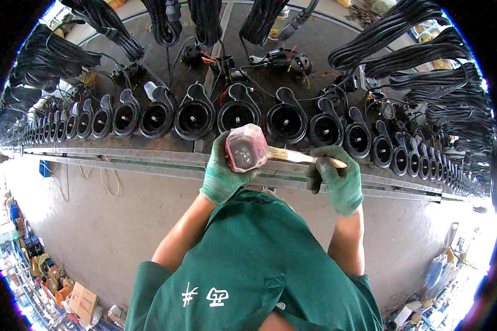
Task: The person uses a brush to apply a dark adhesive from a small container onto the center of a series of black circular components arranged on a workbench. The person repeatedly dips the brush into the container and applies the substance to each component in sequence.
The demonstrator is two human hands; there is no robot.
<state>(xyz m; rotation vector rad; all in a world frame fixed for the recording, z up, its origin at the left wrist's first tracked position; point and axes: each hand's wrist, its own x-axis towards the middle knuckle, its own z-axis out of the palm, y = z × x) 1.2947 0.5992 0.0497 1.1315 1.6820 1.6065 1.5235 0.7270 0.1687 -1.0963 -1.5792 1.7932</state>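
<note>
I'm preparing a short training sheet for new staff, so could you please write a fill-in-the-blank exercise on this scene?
1. The translucent container, held in the left hand, is nearest the ____ end of the brush.
2. The right hand, which holds the brush, wears a glove whose cuff is coloured ____.
3. The round parts lined up in a row beyond the hands are coloured ____.

Missing words: bristle; green; black.
</note>
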